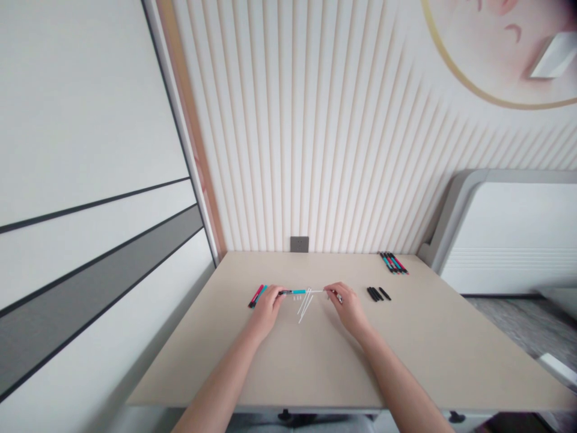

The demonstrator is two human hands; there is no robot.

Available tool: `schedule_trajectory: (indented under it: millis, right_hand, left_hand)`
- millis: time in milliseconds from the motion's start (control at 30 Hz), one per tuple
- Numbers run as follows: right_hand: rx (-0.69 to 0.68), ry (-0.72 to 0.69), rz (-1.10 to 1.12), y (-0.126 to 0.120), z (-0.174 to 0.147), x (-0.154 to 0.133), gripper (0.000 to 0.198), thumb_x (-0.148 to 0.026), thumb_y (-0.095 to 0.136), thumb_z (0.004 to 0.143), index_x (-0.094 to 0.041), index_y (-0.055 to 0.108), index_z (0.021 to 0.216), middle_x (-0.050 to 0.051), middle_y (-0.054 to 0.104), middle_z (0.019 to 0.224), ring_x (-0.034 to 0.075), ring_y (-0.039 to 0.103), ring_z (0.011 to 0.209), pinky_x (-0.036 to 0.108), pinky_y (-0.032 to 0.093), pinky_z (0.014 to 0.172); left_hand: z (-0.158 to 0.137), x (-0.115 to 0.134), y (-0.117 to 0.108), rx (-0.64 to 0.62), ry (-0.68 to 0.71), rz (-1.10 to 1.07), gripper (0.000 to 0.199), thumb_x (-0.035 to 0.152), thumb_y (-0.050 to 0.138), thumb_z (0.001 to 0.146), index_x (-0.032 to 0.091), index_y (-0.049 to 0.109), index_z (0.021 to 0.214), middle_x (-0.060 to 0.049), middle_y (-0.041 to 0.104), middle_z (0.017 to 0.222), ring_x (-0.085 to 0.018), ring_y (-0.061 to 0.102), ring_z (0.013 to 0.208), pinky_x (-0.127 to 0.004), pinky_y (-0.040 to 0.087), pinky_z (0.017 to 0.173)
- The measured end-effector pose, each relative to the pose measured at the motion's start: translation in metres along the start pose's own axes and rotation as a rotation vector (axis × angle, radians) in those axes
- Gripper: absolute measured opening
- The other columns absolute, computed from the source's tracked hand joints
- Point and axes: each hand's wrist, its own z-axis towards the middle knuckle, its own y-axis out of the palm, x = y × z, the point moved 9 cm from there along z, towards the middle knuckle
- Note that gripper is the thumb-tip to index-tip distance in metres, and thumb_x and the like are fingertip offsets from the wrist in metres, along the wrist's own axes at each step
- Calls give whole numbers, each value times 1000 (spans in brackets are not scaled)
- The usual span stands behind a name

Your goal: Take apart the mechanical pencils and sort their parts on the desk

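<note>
My left hand (268,302) is closed around the black end of a blue-and-black pen barrel (298,291), which points to the right. Between the fingertips of my right hand (347,304) is a thin white pen refill (318,291), in line with the barrel's right end; whether its tip is inside the barrel is too small to tell. Below the two hands' gap lie several loose white refills (305,308), slanting across the table. A few tiny whitish pieces (297,297) stand just under the barrel. Beside my left hand rest a red barrel (256,294) and a blue one, partly covered.
Several black caps (374,294) lie right of my right hand. Several red and blue pens (393,263) form a row at the table's back right. The beige table (324,367) meets a ribbed wall with a dark socket (299,244). A white cabinet (90,240) borders the left.
</note>
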Motion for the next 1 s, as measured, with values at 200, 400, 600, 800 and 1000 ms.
schedule_trajectory:
  millis: [200,400,600,800,1000]
  right_hand:
    - [-1,-8,19,2,-1,2,25,-32,45,95,-21,67,96,7,69,96,21,63,92,33,45,83]
    - [11,-22,38,2,-1,4,23,-31,46,95,-21,67,95,7,68,95,21,62,90,33,45,82]
    - [3,-21,25,2,0,3,21,-28,47,94,-22,67,96,5,68,95,20,62,90,32,44,82]
    - [3,-27,18,2,-1,2,22,-29,47,94,-21,67,95,6,69,95,21,63,91,32,44,82]
    - [-13,-33,8,3,-1,1,22,-27,46,94,-22,67,95,6,69,95,20,63,90,33,44,83]
  left_hand:
    - [0,-1,1,9,7,1,16,21,46,95,21,61,101,-5,66,96,-21,61,94,-35,48,85]
    - [0,-1,1,0,-5,1,16,21,46,95,21,61,100,-5,66,97,-20,61,94,-35,48,85]
    - [0,0,1,-2,0,-3,16,22,46,95,21,61,101,-5,66,97,-21,61,94,-35,48,85]
    - [0,-2,2,-2,-10,7,16,21,47,94,21,61,101,-5,66,97,-20,61,94,-35,48,85]
    - [0,-4,2,3,-5,9,16,23,46,95,22,61,100,-5,66,96,-21,62,93,-35,49,84]
